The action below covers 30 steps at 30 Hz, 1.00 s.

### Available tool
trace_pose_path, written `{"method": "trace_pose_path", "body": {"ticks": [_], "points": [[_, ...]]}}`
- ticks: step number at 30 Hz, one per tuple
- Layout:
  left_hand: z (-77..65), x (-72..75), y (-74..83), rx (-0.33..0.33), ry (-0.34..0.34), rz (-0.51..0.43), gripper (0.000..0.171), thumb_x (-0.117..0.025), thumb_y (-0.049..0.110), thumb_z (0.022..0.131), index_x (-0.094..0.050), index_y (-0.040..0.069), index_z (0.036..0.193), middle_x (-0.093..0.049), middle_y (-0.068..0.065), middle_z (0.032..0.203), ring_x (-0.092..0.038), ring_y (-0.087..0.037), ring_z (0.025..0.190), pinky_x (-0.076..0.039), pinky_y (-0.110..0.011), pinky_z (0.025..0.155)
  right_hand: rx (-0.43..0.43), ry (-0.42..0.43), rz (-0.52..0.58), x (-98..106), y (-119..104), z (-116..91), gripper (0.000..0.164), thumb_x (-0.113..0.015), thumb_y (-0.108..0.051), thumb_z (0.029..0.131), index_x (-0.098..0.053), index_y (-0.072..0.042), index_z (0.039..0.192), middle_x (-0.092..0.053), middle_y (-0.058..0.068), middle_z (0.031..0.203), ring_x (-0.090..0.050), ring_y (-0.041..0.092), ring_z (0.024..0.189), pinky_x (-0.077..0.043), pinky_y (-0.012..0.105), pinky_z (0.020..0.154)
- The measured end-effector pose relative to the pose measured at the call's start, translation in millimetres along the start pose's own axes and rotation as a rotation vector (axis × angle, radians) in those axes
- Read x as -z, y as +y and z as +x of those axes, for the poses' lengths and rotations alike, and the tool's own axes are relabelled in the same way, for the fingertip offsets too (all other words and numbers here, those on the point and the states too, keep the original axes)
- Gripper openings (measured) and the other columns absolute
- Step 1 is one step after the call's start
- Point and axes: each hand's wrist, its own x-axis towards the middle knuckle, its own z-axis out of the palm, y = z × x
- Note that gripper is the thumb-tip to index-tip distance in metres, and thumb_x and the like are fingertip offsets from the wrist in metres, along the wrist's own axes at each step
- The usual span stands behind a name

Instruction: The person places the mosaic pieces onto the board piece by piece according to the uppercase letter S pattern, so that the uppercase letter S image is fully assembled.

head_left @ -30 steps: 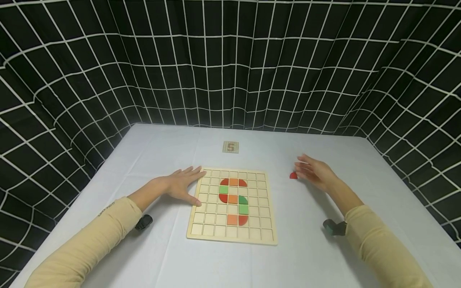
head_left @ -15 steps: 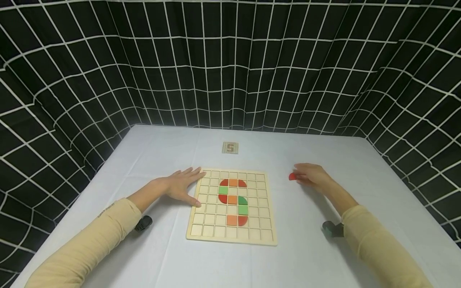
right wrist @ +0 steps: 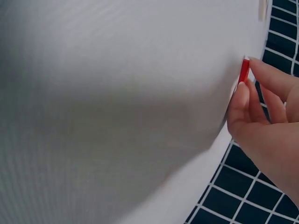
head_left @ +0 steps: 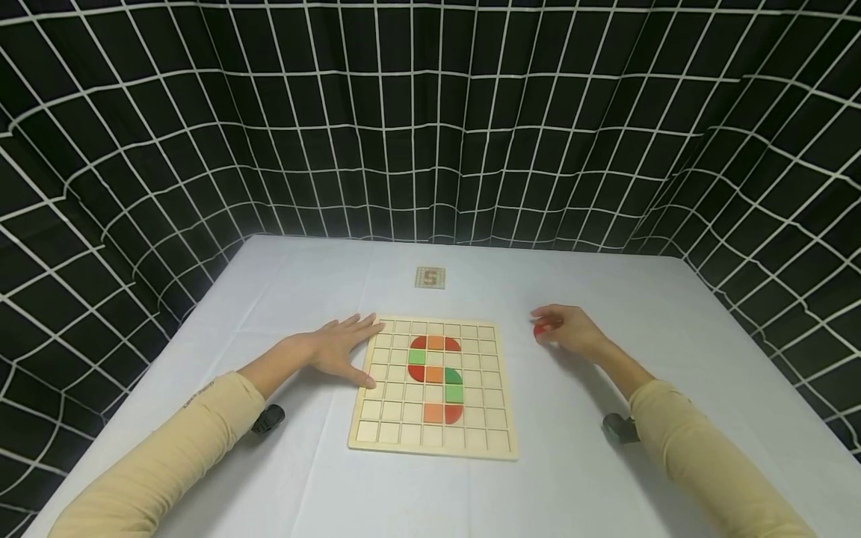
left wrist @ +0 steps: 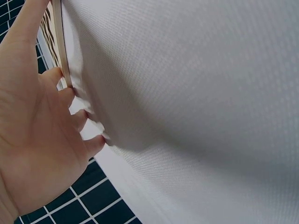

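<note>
My left hand (head_left: 338,351) lies with fingers spread on the left edge of a wooden grid board (head_left: 498,441). Its thumb and fingertips touch the rim, also seen at the board's edge (left wrist: 60,37) in the left wrist view. Red, orange and green pieces fill some cells of the board, forming an S-like shape. Right of the board, my right hand (head_left: 568,329) pinches a red rounded piece (head_left: 539,331) between thumb and fingers. In the right wrist view the red piece (right wrist: 244,70) shows edge-on at the fingertips, close over the white cloth.
A small pattern card (head_left: 430,277) with an S-like figure lies behind the board. White cloth (head_left: 303,261) covers the table. A black curtain (head_left: 430,112) with a white grid surrounds the back and sides. Dark wrist devices (head_left: 269,418) sit under both sleeves.
My right hand has come down to the red piece, taken it between thumb and fingers, and shifted slightly left with it. The left hand and the board have stayed in place.
</note>
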Motion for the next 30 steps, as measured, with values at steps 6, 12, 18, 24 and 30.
{"method": "trace_pose_path", "body": {"ticks": [6, 12, 18, 24, 30], "points": [[-0.3, 0.4, 0.6, 0.003, -0.001, 0.002, 0.111, -0.064, 0.071, 0.073, -0.014, 0.012, 0.154, -0.004, -0.012, 0.158, -0.004, -0.036, 0.143, -0.007, -0.059, 0.111, 0.040, -0.010, -0.058, 1, 3, 2, 0.044, -0.069, 0.004, 0.082, -0.057, 0.004, 0.125, -0.062, 0.021, 0.111, -0.056, 0.031, 0.098, -0.050, 0.028, 0.068], [0.3, -0.7, 0.3, 0.007, -0.001, 0.005, 0.112, -0.064, 0.071, 0.073, -0.014, 0.013, 0.154, -0.004, -0.012, 0.159, -0.004, -0.036, 0.143, -0.007, -0.058, 0.111, 0.066, -0.033, -0.071, 3, 5, 2, 0.045, -0.070, 0.005, 0.080, -0.058, 0.003, 0.124, -0.060, 0.022, 0.110, -0.055, 0.036, 0.101, -0.050, 0.029, 0.068], [0.0, -0.2, 0.4, 0.010, -0.004, 0.001, 0.112, -0.064, 0.071, 0.073, -0.014, 0.013, 0.154, -0.004, -0.012, 0.158, -0.003, -0.036, 0.143, -0.007, -0.058, 0.111, 0.037, -0.012, -0.080, 2, 6, 2, 0.041, -0.069, 0.000, 0.084, -0.060, -0.001, 0.124, -0.060, 0.022, 0.114, -0.056, 0.034, 0.100, -0.051, 0.029, 0.069], [-0.2, 0.3, -0.2, 0.008, -0.004, 0.000, 0.112, -0.064, 0.071, 0.073, -0.014, 0.013, 0.154, -0.004, -0.012, 0.158, -0.003, -0.036, 0.143, -0.006, -0.058, 0.111, 0.056, 0.014, -0.034, 0, 4, 1, 0.034, -0.068, -0.006, 0.087, -0.063, 0.001, 0.121, -0.063, 0.021, 0.111, -0.059, 0.024, 0.083, -0.052, 0.027, 0.062], [0.2, 0.0, -0.6, 0.005, -0.005, 0.002, 0.112, -0.064, 0.071, 0.073, -0.014, 0.013, 0.154, -0.004, -0.012, 0.158, -0.003, -0.036, 0.143, -0.007, -0.058, 0.111, 0.110, -0.021, 0.020, -3, -8, -1, 0.035, -0.068, -0.006, 0.088, -0.061, 0.005, 0.121, -0.066, 0.018, 0.102, -0.063, 0.022, 0.076, -0.053, 0.028, 0.059]]}}
